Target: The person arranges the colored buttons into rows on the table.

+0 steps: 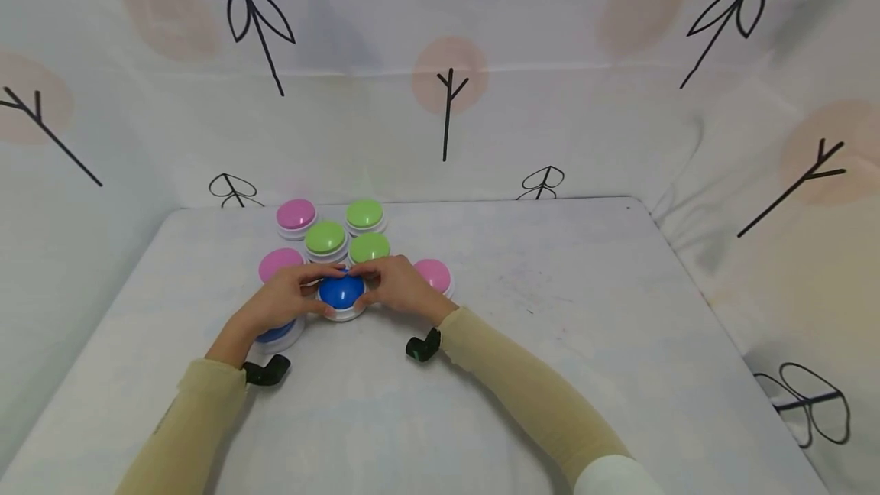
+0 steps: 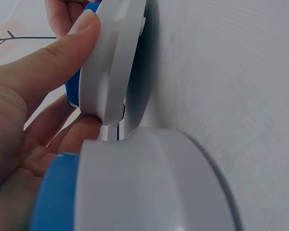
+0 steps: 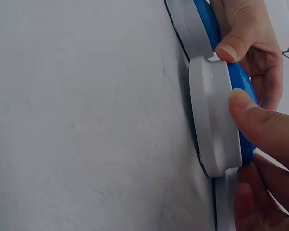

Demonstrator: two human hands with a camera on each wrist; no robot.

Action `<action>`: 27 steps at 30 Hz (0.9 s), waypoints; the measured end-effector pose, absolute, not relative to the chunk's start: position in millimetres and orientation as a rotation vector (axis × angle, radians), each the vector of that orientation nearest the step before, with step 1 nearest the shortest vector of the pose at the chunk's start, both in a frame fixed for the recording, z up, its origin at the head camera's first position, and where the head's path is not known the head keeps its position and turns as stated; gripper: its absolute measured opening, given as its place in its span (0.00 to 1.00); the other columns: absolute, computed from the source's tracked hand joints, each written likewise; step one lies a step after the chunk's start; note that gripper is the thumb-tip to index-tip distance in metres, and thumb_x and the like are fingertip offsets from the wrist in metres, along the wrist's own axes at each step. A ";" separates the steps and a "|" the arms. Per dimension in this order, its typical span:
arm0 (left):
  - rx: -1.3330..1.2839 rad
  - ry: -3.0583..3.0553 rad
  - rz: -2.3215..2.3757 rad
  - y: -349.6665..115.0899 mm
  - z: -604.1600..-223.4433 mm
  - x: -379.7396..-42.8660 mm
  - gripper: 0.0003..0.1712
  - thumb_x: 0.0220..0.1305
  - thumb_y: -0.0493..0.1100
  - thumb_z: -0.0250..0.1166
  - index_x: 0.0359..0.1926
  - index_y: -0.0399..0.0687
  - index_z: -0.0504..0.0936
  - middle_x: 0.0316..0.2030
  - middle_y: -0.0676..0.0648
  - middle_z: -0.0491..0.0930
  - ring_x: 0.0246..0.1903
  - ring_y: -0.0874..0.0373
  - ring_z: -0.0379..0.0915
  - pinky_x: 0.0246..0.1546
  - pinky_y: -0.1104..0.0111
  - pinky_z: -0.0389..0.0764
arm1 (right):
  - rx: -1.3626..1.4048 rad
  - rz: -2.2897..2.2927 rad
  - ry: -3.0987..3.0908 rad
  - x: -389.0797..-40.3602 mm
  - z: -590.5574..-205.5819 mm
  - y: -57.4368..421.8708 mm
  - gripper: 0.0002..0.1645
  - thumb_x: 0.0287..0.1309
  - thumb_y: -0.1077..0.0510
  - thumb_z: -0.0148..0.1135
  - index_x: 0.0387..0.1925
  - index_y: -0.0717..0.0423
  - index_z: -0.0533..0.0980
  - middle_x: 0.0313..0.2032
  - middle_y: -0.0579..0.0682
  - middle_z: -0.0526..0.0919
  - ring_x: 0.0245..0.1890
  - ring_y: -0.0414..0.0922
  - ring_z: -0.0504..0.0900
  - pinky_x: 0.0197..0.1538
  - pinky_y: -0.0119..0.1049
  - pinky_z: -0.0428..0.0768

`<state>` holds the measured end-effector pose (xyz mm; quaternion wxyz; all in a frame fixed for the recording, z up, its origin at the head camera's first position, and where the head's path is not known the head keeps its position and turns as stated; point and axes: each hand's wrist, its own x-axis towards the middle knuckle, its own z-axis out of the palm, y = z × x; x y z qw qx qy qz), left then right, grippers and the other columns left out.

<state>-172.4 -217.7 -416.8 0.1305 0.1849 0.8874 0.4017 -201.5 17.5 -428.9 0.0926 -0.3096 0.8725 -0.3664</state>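
A round push button with a blue dome and white base (image 1: 341,292) is held between both hands near the front of a cluster of similar buttons. My left hand (image 1: 282,298) grips its left side, thumb at the near edge and fingers at the far one. From the right, my right hand (image 1: 399,285) grips it the same way; its thumb (image 3: 243,102) presses the base's rim in the right wrist view. A dark shadow runs along the underside of the base in the left wrist view. Below my left wrist sits a second blue button (image 1: 278,336), partly hidden.
Behind the hands are green buttons (image 1: 326,237) and a pink button (image 1: 296,214). One pink button (image 1: 279,261) lies beyond my left hand, another (image 1: 434,275) beyond my right wrist. The white table (image 1: 619,342) meets a patterned cloth wall (image 1: 385,128) at its back edge.
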 end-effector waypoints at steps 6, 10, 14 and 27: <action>0.492 2.540 1.215 -218.6 -415.0 -170.8 0.33 0.45 0.48 0.76 0.55 0.61 0.77 0.58 0.51 0.71 0.58 0.47 0.68 0.55 0.57 0.71 | -0.864 -1.145 2.576 -199.6 -429.4 16.8 0.29 0.43 0.46 0.74 0.51 0.38 0.79 0.49 0.35 0.78 0.43 0.35 0.74 0.46 0.26 0.75; 0.472 2.500 1.280 -220.2 -415.7 -171.3 0.34 0.45 0.50 0.75 0.56 0.60 0.76 0.58 0.49 0.70 0.59 0.46 0.67 0.56 0.57 0.70 | -0.836 -1.210 2.545 -200.5 -430.4 16.5 0.28 0.44 0.46 0.74 0.51 0.38 0.79 0.49 0.34 0.78 0.44 0.35 0.74 0.47 0.26 0.75; 0.442 2.483 1.318 -221.6 -414.4 -173.2 0.34 0.45 0.52 0.75 0.56 0.61 0.76 0.60 0.48 0.68 0.61 0.45 0.64 0.56 0.57 0.68 | -0.834 -1.270 2.525 -203.1 -429.8 17.5 0.27 0.45 0.47 0.73 0.50 0.39 0.79 0.50 0.34 0.78 0.46 0.35 0.74 0.47 0.25 0.75; 0.480 2.507 1.340 -214.6 -409.6 -170.6 0.32 0.47 0.54 0.73 0.56 0.62 0.75 0.63 0.50 0.66 0.62 0.47 0.64 0.57 0.57 0.68 | -0.830 -1.378 2.389 -201.2 -418.7 26.9 0.26 0.48 0.52 0.72 0.52 0.46 0.79 0.56 0.39 0.76 0.55 0.37 0.73 0.52 0.28 0.75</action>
